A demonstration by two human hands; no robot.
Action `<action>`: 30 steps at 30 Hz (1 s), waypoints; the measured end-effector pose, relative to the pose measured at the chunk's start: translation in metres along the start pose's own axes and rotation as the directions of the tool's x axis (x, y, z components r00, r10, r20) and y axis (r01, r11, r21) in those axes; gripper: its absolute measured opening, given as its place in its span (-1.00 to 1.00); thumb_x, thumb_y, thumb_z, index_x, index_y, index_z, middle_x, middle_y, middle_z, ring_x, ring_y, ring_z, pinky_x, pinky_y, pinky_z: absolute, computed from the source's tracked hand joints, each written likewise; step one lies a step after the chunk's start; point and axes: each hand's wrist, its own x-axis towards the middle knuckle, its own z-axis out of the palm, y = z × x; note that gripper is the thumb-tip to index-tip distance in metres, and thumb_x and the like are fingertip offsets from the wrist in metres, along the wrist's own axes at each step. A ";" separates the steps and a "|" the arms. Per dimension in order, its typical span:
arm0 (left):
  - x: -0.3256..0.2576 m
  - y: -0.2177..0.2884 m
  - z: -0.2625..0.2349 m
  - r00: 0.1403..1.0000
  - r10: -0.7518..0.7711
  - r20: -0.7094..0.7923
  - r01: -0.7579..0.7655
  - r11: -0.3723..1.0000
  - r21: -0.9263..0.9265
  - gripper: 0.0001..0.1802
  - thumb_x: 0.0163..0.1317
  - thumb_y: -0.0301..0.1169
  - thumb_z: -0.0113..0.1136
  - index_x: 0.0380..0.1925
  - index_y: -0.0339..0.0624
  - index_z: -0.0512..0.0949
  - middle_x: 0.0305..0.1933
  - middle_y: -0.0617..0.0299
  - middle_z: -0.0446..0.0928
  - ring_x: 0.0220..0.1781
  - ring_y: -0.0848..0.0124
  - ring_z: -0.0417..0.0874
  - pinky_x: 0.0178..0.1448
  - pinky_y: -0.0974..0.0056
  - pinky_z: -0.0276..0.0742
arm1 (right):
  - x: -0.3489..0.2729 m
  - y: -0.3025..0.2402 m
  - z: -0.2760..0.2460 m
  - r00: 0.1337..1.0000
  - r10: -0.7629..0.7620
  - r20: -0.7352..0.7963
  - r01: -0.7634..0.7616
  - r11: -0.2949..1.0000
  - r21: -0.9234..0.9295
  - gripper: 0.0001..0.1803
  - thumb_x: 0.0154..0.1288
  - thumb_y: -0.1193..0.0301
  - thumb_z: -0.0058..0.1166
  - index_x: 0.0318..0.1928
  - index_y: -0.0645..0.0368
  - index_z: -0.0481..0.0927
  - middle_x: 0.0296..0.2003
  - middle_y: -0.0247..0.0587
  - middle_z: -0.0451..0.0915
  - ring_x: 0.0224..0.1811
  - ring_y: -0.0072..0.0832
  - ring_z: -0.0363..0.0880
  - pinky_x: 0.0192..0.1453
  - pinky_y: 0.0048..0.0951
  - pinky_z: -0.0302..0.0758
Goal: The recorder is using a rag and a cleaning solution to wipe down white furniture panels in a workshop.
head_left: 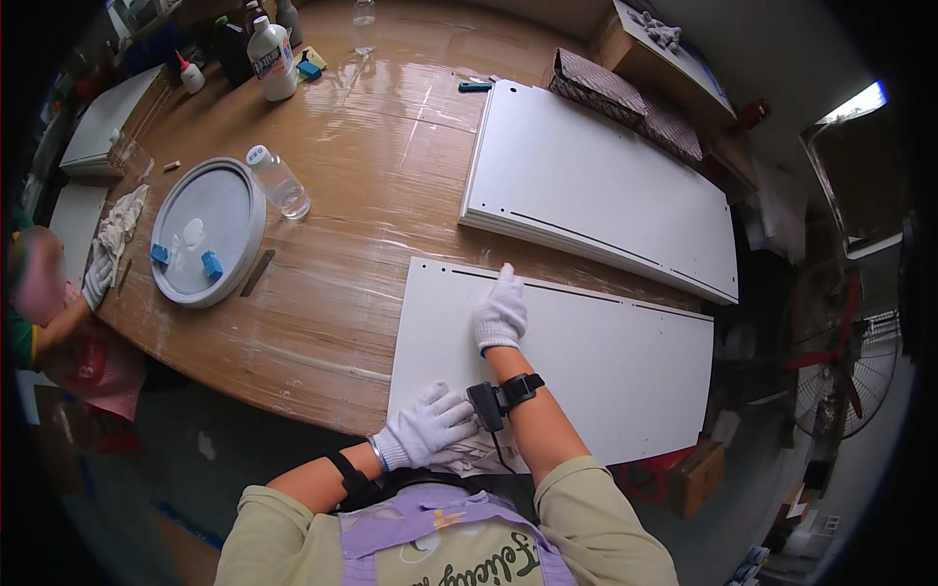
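Note:
A white panel [606,371] with a dark slot and small holes along its far edge lies in front of me. My right hand [501,314], in a white knit glove, is on this panel, its fingertips at the slot near the left end. Its fingers are drawn together, and anything inside them is hidden. At the near left edge of the panel rests my left hand [427,427], also gloved, with fingers stretched out. A crumpled whitish cloth [481,457] lies beside and partly below that hand.
Beyond the panel is a stack of similar white panels [606,186]. To the left stand a round grey lid [210,210] with blue pieces, a clear bottle [281,186] and a white jug [271,59]. A co-worker's gloved hand [98,278] is far left; a fan [848,376] stands right.

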 end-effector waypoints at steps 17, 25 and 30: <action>-0.009 -0.008 0.017 0.974 -0.101 0.202 0.176 0.899 -0.402 -0.47 0.27 0.09 -0.08 0.09 0.05 0.51 0.14 0.06 0.48 0.17 0.05 0.47 0.27 0.02 0.36 | -0.033 -0.068 0.034 0.988 -0.150 0.046 0.153 0.987 -0.055 -0.47 0.30 0.37 -0.11 0.28 0.18 0.30 0.06 0.21 0.45 0.03 0.05 0.51 0.05 -0.11 0.51; -0.022 -0.015 0.039 0.991 -0.133 0.009 0.126 0.906 -0.405 -0.46 0.23 0.08 -0.03 0.09 0.05 0.47 0.15 0.13 0.48 0.18 0.13 0.46 0.29 0.05 0.34 | -0.034 -0.081 0.035 0.998 0.032 0.061 -0.031 0.999 -0.020 -0.46 0.28 0.42 -0.14 0.29 0.15 0.27 0.14 0.11 0.43 0.03 -0.01 0.54 0.05 -0.10 0.53; -0.023 -0.017 0.104 0.931 -0.317 -0.181 -0.019 0.453 -0.891 -0.49 0.21 0.02 0.01 0.03 -0.05 0.50 0.08 0.08 0.51 0.14 0.15 0.49 0.25 0.08 0.38 | -0.043 -0.100 0.052 0.931 -0.353 0.088 0.361 0.929 -0.084 -0.52 0.29 0.42 -0.11 0.24 0.04 0.39 0.01 0.08 0.55 0.00 -0.07 0.58 0.09 -0.18 0.52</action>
